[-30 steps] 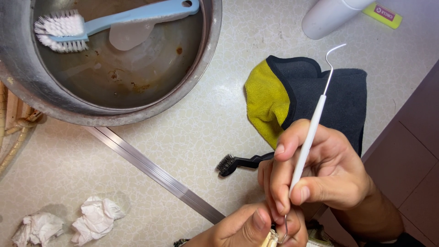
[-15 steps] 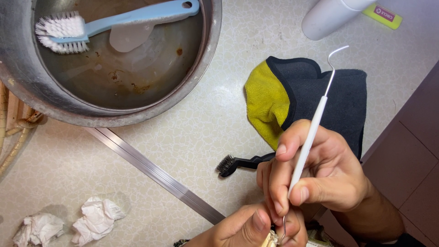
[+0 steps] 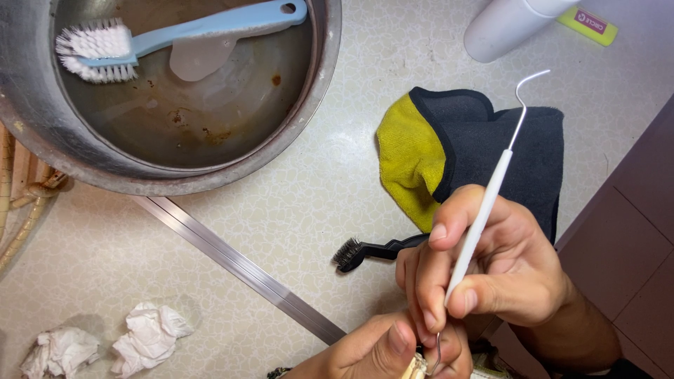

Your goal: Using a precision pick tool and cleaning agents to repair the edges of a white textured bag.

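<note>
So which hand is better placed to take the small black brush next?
Probably the left hand. The right hand grips the white pick in its fingers, while the left only pinches a small item at the bottom edge; the black brush lies just above both.

Hands: two, right [image 3: 505,281] and left [image 3: 379,347], both at the bottom edge.
Picks: one, white handle with a hooked wire at each end [image 3: 484,210].
Brushes: two, one blue with white bristles [image 3: 175,35], one small and black [image 3: 372,250].
Basins: one, metal, round [image 3: 295,133].
Cloths: one, black and yellow, folded [image 3: 477,147].
Tissue wads: two, white, crumpled [image 3: 151,335] and [image 3: 60,351].
Metal strips: one, running slantwise across the floor [image 3: 232,263].
White cylinders: one, cut off by the top edge [image 3: 505,28].
Yellow-green packets: one, top right corner [image 3: 586,22].
Small pale items at the fingertips: one, kind cannot be told [image 3: 415,368].
</note>
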